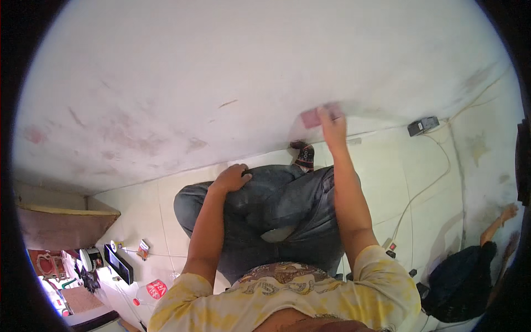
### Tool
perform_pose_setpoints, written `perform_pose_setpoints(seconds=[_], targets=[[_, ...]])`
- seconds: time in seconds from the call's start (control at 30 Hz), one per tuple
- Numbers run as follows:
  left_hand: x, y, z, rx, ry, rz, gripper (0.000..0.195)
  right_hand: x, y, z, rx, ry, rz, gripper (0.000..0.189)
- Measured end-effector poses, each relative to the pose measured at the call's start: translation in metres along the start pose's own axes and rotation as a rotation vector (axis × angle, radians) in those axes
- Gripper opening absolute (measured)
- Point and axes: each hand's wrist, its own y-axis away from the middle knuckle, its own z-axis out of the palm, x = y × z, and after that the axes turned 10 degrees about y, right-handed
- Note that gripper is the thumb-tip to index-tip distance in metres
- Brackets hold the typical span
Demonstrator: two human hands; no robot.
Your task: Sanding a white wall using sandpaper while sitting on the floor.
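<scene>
My right hand (334,126) grips a reddish, flat piece, perhaps sandpaper (311,118), and presses it on the white wall (265,74) low down, just above the floor. Slight blur covers the piece and the fingers. My left hand (231,177) rests on my knee in dark jeans (265,199), with nothing seen in it; its fingers are loosely bent. The wall has brownish stains and a short scratch (228,103). Below my right hand, a foot in a dark patterned sock (305,157) stands by the wall's base.
A black adapter-like box (423,125) with a pale cable (419,193) lies at the wall's right end. Another person (460,278) crouches at the right wall. At lower left are a wooden furniture piece (66,226), a black flat-screen device (118,264) and a clear container with a red label (156,289).
</scene>
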Motion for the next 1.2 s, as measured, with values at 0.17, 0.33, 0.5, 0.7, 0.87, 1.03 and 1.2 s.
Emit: perform_pose_setpoints(seconds=[0.17,0.33,0.5,0.7,0.87,1.03,1.2], targets=[[-0.012,-0.010,0.002,-0.014,-0.006,0.028,0.047,-0.132,-0.049,-0.019,0.246,0.042,-0.308,0.031],[-0.005,-0.010,0.004,0.006,0.030,0.025,0.051,-0.068,-0.043,-0.002,0.529,0.366,-0.682,0.056],[-0.003,-0.008,0.004,-0.028,0.035,0.062,0.051,-0.081,-0.046,0.011,0.548,0.670,-0.790,0.088],[-0.004,-0.013,0.009,0.048,0.055,0.175,0.045,-0.145,-0.087,0.009,0.746,0.763,-0.806,0.085],[0.000,-0.010,0.006,0.050,0.057,0.143,0.049,-0.045,-0.045,0.035,0.545,0.873,-0.761,0.072],[-0.004,-0.015,0.013,-0.014,0.037,0.134,0.050,-0.091,-0.058,0.037,0.619,0.821,-0.855,0.073],[0.002,-0.011,0.006,-0.033,0.029,0.092,0.049,-0.250,-0.115,0.014,0.756,0.688,-0.987,0.065]])
